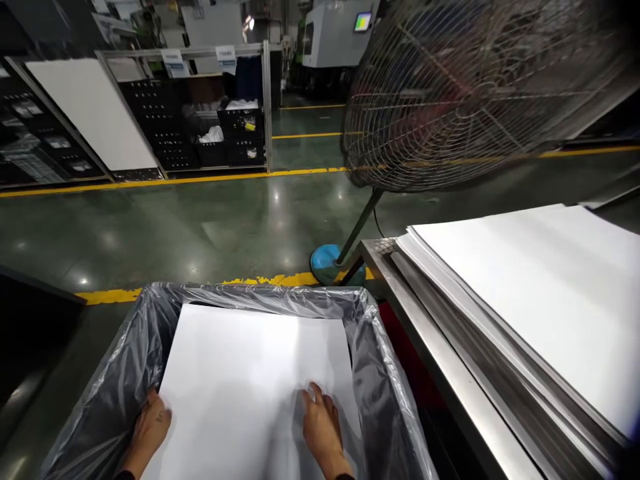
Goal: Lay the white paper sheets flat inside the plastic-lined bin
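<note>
A large white sheet (240,360) lies flat inside a bin lined with a clear plastic bag (113,373). My left hand (151,423) is at the sheet's left edge, its fingers bent in around that edge and partly hidden. On the right part of the sheet rests my right hand (321,423), fingers a little apart and touching the surface, with nothing in them. What lies beneath the sheet is hidden.
To the right, a metal table (450,373) carries a stack of white sheets (540,273) with dark layers between. A big wire-caged fan (465,100) stands beyond it on a blue base (325,261). Racks with black crates (243,127) line the far side of the green floor (225,227).
</note>
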A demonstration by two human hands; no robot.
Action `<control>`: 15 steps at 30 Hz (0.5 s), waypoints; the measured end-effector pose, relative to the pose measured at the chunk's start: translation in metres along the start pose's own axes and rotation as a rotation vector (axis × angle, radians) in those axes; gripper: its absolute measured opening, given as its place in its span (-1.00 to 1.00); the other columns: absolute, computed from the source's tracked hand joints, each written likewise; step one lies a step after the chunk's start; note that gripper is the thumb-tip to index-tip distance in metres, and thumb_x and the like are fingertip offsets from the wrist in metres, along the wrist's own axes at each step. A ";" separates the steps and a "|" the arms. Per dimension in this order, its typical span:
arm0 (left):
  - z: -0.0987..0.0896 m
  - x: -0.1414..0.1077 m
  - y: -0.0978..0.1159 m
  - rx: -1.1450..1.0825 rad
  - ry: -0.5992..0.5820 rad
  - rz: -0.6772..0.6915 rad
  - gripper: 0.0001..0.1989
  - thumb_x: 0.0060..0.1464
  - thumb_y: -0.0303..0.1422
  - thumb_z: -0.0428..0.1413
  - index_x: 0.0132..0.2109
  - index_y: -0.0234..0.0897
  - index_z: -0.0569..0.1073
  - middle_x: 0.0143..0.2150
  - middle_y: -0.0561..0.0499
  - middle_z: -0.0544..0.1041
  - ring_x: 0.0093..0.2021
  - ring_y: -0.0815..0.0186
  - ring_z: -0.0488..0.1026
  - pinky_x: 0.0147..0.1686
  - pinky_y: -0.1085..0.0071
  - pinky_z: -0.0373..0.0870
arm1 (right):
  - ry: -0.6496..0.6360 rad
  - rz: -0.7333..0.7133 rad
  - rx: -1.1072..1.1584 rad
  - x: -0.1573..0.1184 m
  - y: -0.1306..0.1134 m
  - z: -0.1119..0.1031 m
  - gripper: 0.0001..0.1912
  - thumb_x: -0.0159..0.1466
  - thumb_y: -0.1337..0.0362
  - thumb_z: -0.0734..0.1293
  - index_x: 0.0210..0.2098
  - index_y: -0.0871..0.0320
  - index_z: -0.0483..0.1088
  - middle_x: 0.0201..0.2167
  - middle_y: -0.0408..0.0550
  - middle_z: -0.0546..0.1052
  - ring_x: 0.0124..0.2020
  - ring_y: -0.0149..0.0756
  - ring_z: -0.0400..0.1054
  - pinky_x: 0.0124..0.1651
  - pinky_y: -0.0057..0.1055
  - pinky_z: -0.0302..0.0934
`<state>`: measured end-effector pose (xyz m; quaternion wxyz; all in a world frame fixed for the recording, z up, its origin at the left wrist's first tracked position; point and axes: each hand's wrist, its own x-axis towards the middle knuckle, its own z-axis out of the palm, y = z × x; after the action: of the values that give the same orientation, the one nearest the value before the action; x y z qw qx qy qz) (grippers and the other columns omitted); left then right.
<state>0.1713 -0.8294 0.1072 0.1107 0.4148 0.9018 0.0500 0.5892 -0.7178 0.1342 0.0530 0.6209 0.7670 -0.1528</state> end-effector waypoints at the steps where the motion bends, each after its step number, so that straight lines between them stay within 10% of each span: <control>1: -0.003 -0.005 0.002 0.011 -0.006 0.019 -0.69 0.18 -0.41 0.14 0.07 -0.35 0.41 0.13 -0.16 0.48 0.09 0.10 0.47 0.03 0.07 0.48 | 0.013 0.001 0.012 0.007 0.003 -0.005 -0.46 0.17 0.62 0.22 0.10 0.15 0.40 0.15 0.08 0.46 0.00 -0.12 0.45 0.00 -0.14 0.39; 8: -0.040 -0.046 0.046 0.074 -0.099 0.182 -0.64 0.09 -0.60 0.18 0.05 -0.40 0.46 0.02 -0.17 0.59 0.05 0.12 0.53 0.07 0.08 0.48 | 0.291 0.004 0.077 0.064 0.016 -0.038 -0.50 0.32 0.44 0.12 0.24 0.20 0.25 0.22 0.18 0.34 0.24 -0.03 0.22 0.20 -0.16 0.21; 15: -0.006 0.061 0.148 0.016 0.184 0.422 -0.41 0.25 -0.25 0.04 0.37 -0.06 0.07 0.49 -0.13 -0.13 0.44 -0.18 -0.20 0.28 -0.28 0.05 | 0.539 0.063 0.034 0.118 0.019 0.000 -0.52 0.35 0.19 0.18 0.22 0.19 0.27 0.34 0.34 0.08 0.31 0.25 0.01 0.27 0.15 -0.01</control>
<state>0.2409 -0.6870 0.1303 0.0117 0.5888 0.8017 0.1025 0.5813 -0.6040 0.0988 -0.1586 0.6636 0.7310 0.0067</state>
